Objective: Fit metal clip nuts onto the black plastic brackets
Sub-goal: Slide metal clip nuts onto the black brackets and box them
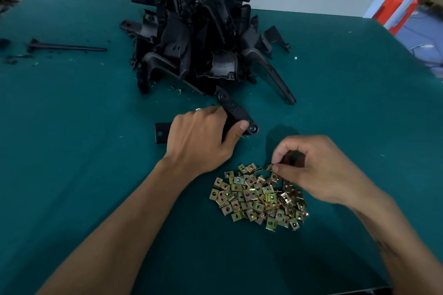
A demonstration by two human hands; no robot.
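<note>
My left hand (203,137) grips a black plastic bracket (236,111) that lies on the green table, thumb near its round end hole. One flat end of the bracket (161,132) sticks out to the left of the hand. My right hand (318,170) pinches a metal clip nut (270,167) between thumb and fingertips at the far edge of a heap of several brass-coloured clip nuts (259,196). The two hands are a short gap apart.
A big pile of black plastic brackets (199,36) stands behind the hands on the green table (72,175). A long black rod-like part (64,47) and black scraps lie at the far left. Orange and white frames (398,7) stand past the right edge.
</note>
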